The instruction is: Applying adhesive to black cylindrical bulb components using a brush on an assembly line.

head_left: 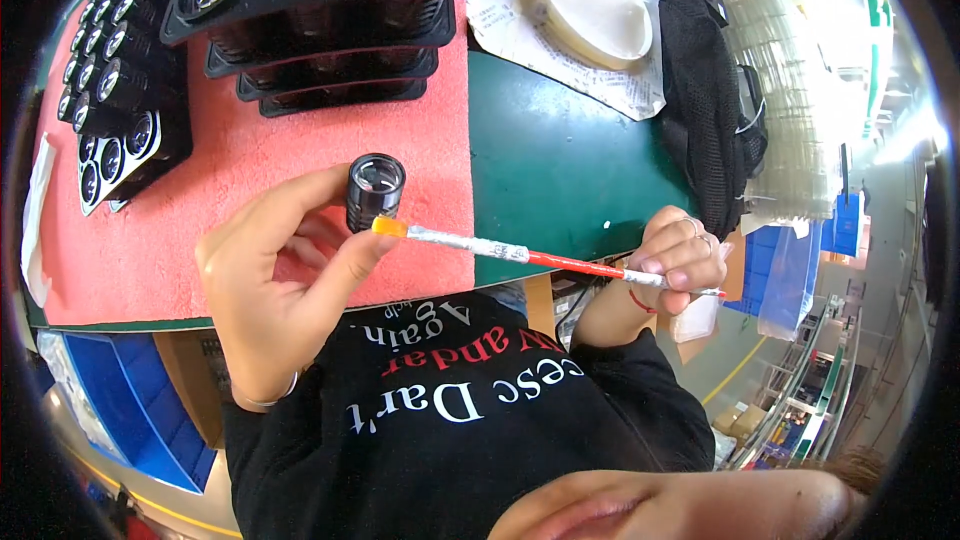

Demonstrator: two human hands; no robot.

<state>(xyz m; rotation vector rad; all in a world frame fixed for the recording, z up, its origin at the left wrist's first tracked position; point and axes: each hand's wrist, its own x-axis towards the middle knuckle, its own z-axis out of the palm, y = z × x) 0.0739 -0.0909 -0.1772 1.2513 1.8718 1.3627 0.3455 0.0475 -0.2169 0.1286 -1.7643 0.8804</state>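
My left hand (285, 265) grips a small black lens barrel (362, 208) upright between thumb and fingers, its glass end facing up. In my right hand (680, 258) is a thin red-handled brush (570, 262), pinched near its far end. White wrapping covers parts of the brush's shaft. Its orange-yellow bristles lie at the lower side of the lens barrel, close to my left thumb tip; whether they touch it I cannot tell. Something whitish and flat (697, 320) shows below my right fingers, and whether I hold it is unclear.
Stacked black trays (325, 2) with large lenses stand on the pink cloth (420, 140). Left of them, another tray (150, 155) carries several lens barrels. A round white dish (595, 8) rests on printed paper over the green table (550, 170), beside a black mesh bag (705, 110).
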